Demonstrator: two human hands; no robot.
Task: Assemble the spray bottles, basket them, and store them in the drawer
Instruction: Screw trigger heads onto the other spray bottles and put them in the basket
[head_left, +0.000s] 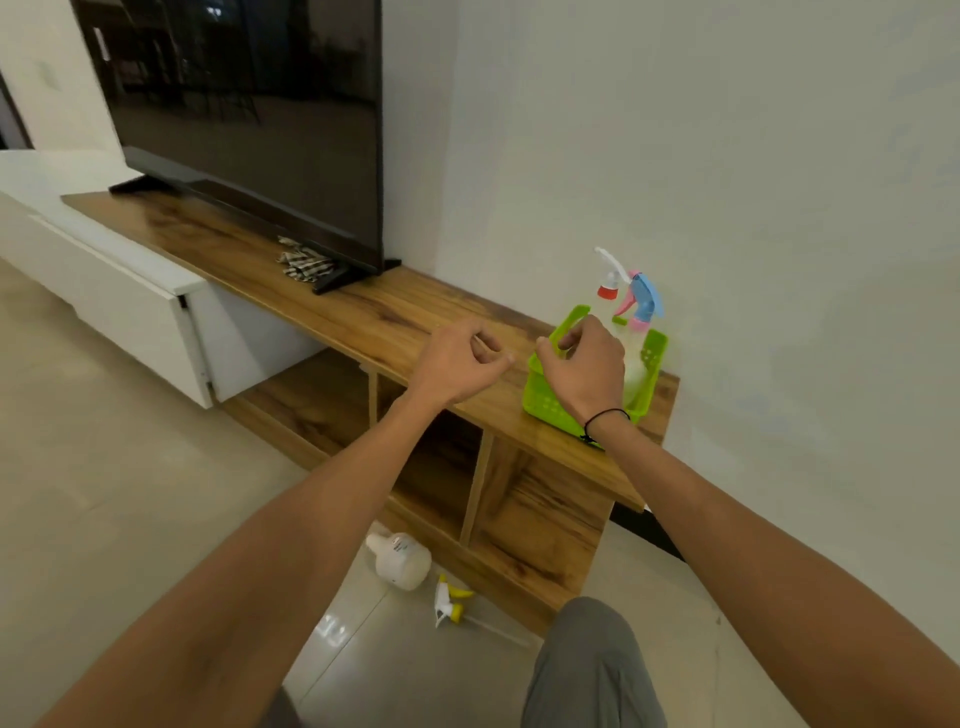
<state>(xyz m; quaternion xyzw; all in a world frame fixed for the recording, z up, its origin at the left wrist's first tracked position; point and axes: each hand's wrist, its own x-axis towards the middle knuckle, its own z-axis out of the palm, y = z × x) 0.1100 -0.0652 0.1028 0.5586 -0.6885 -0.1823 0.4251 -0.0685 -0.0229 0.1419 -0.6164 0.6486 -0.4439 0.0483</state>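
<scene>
**Two bottles basketed, a third in pieces on the floor**

A green basket sits at the near right end of a wooden counter, against the wall. Two assembled spray bottles stand in it: one with a red-collared white trigger, one with a blue and pink trigger. The right hand rests on the basket's near rim, its grip curled narrow; whether it pinches the rim, I cannot tell. The left hand hovers just left of the basket, loosely curled, holding nothing. Below the basket, on the floor, lie a capless white bottle and, just beside it, a yellow spray head with its tube. Likely next: thread the tube straight into the neck, then twist the collar snug.
</scene>
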